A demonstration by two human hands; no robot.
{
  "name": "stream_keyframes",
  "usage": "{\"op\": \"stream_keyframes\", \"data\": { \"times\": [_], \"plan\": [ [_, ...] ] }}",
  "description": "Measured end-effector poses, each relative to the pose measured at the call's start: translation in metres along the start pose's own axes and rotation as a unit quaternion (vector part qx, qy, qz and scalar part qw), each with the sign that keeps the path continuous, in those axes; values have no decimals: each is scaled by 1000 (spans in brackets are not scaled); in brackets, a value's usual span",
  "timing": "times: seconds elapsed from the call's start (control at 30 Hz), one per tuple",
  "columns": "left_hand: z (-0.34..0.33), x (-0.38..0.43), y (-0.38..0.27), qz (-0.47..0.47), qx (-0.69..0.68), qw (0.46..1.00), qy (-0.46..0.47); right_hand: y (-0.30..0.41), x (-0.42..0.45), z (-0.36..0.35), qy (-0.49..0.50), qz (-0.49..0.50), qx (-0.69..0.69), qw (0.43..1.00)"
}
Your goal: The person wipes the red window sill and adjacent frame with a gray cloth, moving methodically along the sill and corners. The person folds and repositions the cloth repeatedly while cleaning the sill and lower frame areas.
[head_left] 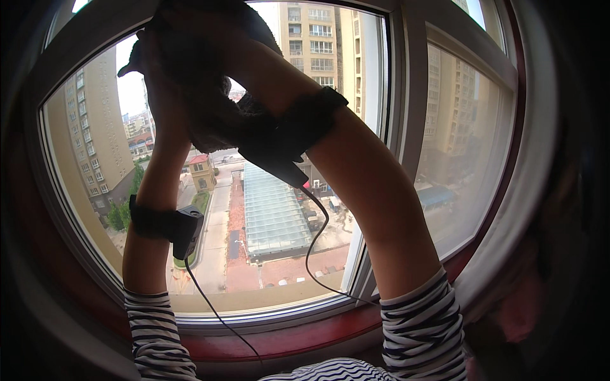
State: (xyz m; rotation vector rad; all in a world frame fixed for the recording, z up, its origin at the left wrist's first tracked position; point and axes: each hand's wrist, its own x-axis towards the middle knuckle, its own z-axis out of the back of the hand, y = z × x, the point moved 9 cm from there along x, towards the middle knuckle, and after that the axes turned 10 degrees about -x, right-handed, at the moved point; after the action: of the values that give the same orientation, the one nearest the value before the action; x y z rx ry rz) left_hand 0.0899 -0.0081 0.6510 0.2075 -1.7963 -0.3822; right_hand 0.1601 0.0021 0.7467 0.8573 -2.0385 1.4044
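Note:
Both my arms reach up in front of a window pane [281, 266]. A dark, fluffy cloth [209, 114] hangs bunched between my hands and looks black against the light. My left hand [159, 81] is at its left side, with the palm and fingers against the cloth. Over the upper part of the cloth lies my right hand [214, 38], very dark, its fingers hard to make out. Each wrist bears a black strap with a small device, the left one [188, 231] grey and black, the right one [281, 162] black; a thin cable runs down from each.
A pale window frame [410, 95] surrounds the glass, and a second pane [457, 190] stands at the right. Below runs a dark red sill [286, 338]. A pale curtain or wall edge [533, 190] curves along the right. Buildings and a glass-roofed structure are outside.

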Motion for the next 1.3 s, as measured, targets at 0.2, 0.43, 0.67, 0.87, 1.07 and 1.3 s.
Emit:
{"op": "stream_keyframes", "data": {
  "times": [0.2,0.43,0.67,0.87,1.07,1.3],
  "plan": [
    [-38,4,-37,1,4,994,110,-61,-70,68,84,-43,-8,995],
    [-122,32,-102,-19,24,984,173,-188,-86,187,144,-123,-200,961],
    [-97,11,-87,-24,22,988,151,-140,-97,198,147,-189,-137,961],
    [-68,26,-61,-16,37,987,154,-101,-63,195,150,-165,-164,961],
    [-39,48,-51,-6,26,989,148,-88,-48,160,140,-110,-15,984],
    [-15,66,-39,-11,94,977,188,-57,-21,151,187,-87,-179,962]
  ]
}}
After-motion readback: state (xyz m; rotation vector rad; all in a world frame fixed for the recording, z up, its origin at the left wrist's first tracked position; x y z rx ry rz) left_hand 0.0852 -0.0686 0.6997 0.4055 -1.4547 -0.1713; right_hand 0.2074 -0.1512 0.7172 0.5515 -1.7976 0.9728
